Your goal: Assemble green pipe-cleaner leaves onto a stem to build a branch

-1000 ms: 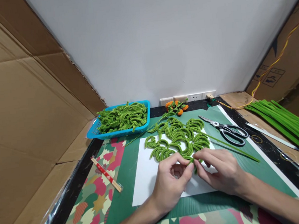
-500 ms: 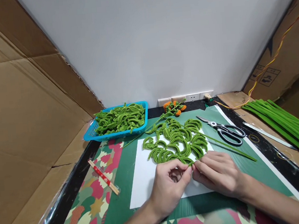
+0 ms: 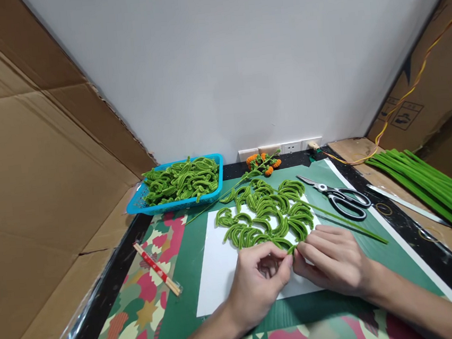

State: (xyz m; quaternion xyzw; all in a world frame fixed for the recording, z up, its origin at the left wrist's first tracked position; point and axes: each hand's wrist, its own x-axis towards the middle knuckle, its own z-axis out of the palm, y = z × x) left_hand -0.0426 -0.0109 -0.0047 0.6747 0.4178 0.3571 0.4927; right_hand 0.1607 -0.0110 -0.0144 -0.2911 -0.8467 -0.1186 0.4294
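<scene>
Between the fingertips of both hands is a short green pipe cleaner piece (image 3: 291, 249), mostly hidden by the fingers. My left hand (image 3: 258, 278) pinches one end with thumb and forefinger. My right hand (image 3: 334, 260) pinches it from the other side, its fingers curled together. Just beyond the hands, many curved green pipe cleaner pieces (image 3: 267, 208) lie in a loose cluster on a white sheet (image 3: 216, 277). A long straight green pipe cleaner (image 3: 347, 224) runs from the cluster toward the right.
A blue basket (image 3: 208, 197) full of bent green pieces stands back left. Orange flowers on a green stem (image 3: 265, 161) lie behind the cluster. Scissors (image 3: 343, 198) rest to the right, long green pipe cleaners (image 3: 431, 187) farther right. Wrapped chopsticks (image 3: 156, 268) lie left.
The fingertips have shifted slightly, and a little more of the green piece shows between them. Both hands keep their pinch; the surrounding things have not moved.
</scene>
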